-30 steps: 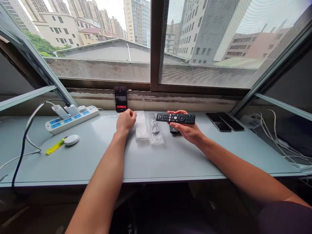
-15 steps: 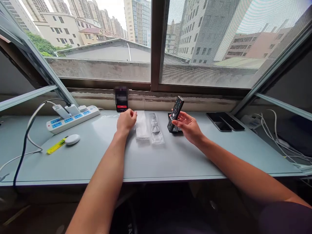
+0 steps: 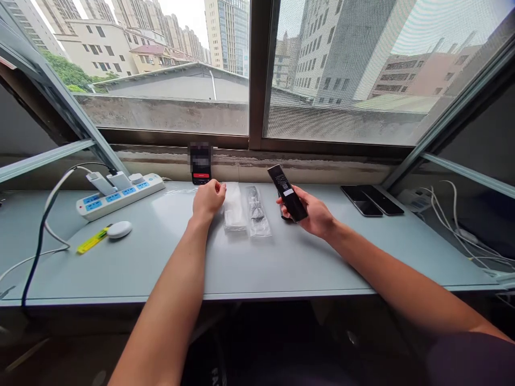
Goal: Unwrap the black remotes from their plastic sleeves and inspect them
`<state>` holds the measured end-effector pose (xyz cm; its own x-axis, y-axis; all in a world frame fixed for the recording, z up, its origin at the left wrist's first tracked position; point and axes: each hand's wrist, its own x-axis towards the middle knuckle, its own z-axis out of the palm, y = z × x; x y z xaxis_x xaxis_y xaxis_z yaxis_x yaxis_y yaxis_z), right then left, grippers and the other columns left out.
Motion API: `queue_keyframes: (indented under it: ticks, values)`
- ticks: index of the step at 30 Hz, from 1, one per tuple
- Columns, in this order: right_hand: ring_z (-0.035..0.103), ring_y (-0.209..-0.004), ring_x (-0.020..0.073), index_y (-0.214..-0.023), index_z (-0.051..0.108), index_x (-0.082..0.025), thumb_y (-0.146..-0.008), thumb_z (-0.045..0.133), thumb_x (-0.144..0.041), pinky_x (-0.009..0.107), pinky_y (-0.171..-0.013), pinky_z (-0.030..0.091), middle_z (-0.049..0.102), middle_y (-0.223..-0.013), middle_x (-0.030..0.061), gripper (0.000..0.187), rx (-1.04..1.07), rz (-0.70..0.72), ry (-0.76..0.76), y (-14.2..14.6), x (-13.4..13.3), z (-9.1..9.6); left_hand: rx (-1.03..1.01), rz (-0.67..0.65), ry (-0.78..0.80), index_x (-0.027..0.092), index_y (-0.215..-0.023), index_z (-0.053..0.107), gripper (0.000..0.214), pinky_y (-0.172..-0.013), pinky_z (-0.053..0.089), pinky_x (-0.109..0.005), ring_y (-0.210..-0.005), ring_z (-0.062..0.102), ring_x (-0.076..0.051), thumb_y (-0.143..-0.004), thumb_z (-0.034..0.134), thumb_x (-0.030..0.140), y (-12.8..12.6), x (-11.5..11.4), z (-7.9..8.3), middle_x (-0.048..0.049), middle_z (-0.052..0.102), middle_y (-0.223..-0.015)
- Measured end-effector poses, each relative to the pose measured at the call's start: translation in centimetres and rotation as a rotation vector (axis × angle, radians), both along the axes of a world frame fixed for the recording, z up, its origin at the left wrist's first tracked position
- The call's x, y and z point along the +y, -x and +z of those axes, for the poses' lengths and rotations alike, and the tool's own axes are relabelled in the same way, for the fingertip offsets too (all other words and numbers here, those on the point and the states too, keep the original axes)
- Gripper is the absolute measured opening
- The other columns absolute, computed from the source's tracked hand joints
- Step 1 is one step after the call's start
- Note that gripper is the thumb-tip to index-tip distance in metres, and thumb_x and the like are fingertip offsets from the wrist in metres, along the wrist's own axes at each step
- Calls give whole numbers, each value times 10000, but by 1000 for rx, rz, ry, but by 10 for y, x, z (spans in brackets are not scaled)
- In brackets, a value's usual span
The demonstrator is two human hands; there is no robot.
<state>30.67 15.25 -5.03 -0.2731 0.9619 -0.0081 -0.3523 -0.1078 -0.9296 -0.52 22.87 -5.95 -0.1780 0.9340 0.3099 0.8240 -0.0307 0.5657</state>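
Note:
My right hand (image 3: 316, 214) grips a black remote control (image 3: 287, 192) above the grey table (image 3: 249, 262); the remote's plain back with a small white label faces me and it slants up to the left. A second dark object lies on the table just behind that hand, mostly hidden. My left hand (image 3: 208, 199) rests on the table with its fingers curled, pinching the left edge of a clear plastic bag (image 3: 234, 213). To its right lies another clear bag (image 3: 257, 217) with a dark item inside.
A white power strip (image 3: 120, 195) with plugs and cables sits at the back left, with a white oval mouse-like device (image 3: 118, 230) and a yellow strip (image 3: 92, 241) nearer. A small dark device (image 3: 200, 163) leans on the sill. Two dark phones (image 3: 372, 200) lie right; cables (image 3: 462, 236) run far right.
My right hand has turned the remote over: it lay level with buttons up, then stood on end, and now shows its back. The left hand has stayed put.

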Motion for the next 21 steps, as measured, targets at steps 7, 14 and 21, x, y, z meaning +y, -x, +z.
queue_keyframes:
  ticks: [7,14,21]
  values:
    - [632,-728,147,-1049,739,-233,-892,921,-402,282,-603,513,722,-962,22,294,8,83,27,-5,0,1,-15,5,4,261,-801,596,285,-758,446,-358,-882,698,-279,-1064,615,368,0,1,-3,-81,757,-878]
    - [635,-666,145,-1166,734,-276,-1005,801,-467,279,-570,538,802,-1067,48,259,67,66,132,-6,5,-1,-16,2,3,260,-785,577,298,-757,435,-360,-860,691,-273,-1062,620,361,1,3,-4,-79,757,-877]
    - [805,-1056,222,-1264,753,-338,-1009,792,-381,370,-866,668,817,-1291,11,262,138,55,13,-6,3,2,10,-8,10,267,-773,541,318,-752,425,-362,-863,683,-274,-1067,612,367,2,4,-6,-79,754,-872]
